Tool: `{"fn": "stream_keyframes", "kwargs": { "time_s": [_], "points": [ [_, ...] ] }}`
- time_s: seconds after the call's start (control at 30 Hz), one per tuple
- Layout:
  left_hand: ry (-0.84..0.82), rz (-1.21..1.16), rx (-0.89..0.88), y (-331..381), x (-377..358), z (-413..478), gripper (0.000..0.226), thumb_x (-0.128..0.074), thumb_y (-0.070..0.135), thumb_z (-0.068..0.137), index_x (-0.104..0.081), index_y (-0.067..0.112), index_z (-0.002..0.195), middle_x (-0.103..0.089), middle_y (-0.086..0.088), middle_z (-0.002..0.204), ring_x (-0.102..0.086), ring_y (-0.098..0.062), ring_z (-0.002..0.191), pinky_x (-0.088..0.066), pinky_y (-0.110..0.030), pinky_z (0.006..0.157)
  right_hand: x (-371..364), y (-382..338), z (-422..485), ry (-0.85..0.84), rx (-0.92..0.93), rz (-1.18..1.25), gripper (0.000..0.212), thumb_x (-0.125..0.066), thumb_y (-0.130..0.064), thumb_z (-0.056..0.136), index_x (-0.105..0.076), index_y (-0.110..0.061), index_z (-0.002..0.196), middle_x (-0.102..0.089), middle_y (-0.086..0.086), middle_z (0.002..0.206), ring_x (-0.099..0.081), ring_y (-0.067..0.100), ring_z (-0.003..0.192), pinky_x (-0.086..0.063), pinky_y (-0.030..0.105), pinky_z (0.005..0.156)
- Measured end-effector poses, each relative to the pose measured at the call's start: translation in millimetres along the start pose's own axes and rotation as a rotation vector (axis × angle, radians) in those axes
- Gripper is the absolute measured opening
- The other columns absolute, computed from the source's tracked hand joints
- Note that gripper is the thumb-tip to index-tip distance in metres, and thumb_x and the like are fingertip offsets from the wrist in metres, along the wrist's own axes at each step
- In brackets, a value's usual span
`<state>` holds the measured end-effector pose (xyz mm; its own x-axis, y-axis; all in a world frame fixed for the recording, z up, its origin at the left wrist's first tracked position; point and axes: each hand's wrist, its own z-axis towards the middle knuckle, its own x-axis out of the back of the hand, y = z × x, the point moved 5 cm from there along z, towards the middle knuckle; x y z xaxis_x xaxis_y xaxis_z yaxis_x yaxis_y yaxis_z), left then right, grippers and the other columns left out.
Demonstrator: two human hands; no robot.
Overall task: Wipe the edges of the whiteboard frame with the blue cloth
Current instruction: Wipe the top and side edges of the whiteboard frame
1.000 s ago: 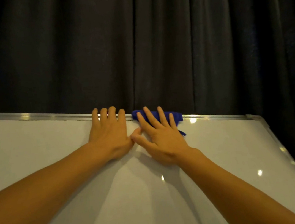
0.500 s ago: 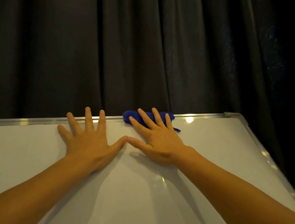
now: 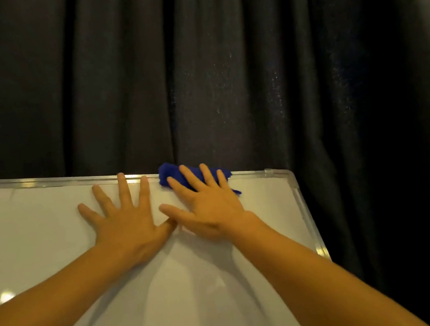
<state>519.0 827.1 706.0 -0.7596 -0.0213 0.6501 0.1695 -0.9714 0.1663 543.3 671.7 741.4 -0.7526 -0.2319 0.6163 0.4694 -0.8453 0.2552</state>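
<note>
Cloth (image 3: 172,175), blue and bunched into a roll, lies along the top edge of the frame (image 3: 48,182), not far from the board's top right corner. The right hand (image 3: 208,204) lies flat over it with fingers spread, the fingertips pressing the cloth against the silver rail; a small tail of the cloth sticks out from under the hand on the side toward that corner. The left hand (image 3: 126,222) is just beside it, palm down on the white board (image 3: 41,238), fingers splayed wide and holding nothing; its middle fingertip reaches the top rail. The two thumbs meet, the right thumb lying over the tip of the left. Both forearms are bare. The frame's right edge runs down from the rounded top right corner and carries bright glints of light. No writing, brand or label can be read on the board or frame. A dark pleated curtain (image 3: 223,67) hangs behind the board.
</note>
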Motion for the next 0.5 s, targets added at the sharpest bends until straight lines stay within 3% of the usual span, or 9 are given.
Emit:
{"fn": "stream_keyframes", "kwargs": {
  "time_s": [0.2,0.37,0.5],
  "points": [
    [0.062,-0.072,-0.065,13,-1,-5,0.112,0.003,0.096,0.060,0.024,0.031,0.149,0.029,-0.009,0.159,0.018,-0.049,0.143,0.003,-0.072,0.111,22,109,-57,-0.055,-0.177,-0.108,0.086,-0.003,-0.090,0.075,0.008,-0.049,0.150,0.014,-0.009,0.164,0.017,0.027,0.150,0.009,0.050,0.120],
    [0.061,-0.041,-0.154,59,7,-14,0.111,-0.001,0.089,0.062,0.019,0.026,0.151,0.026,-0.011,0.160,0.018,-0.048,0.144,0.000,-0.071,0.112,19,62,-33,-0.034,-0.156,0.034,0.093,-0.019,-0.084,0.083,-0.004,-0.029,0.157,0.000,-0.002,0.166,0.010,0.029,0.151,0.009,0.048,0.119],
    [0.090,-0.050,-0.266,82,4,-21,0.109,0.004,0.087,0.064,0.016,0.023,0.152,0.024,-0.008,0.161,0.020,-0.048,0.143,0.006,-0.070,0.110,32,57,-26,-0.004,-0.068,-0.051,0.075,-0.031,-0.062,0.098,-0.015,-0.017,0.156,-0.013,0.005,0.165,-0.003,0.027,0.152,-0.001,0.042,0.121]
  ]
}}
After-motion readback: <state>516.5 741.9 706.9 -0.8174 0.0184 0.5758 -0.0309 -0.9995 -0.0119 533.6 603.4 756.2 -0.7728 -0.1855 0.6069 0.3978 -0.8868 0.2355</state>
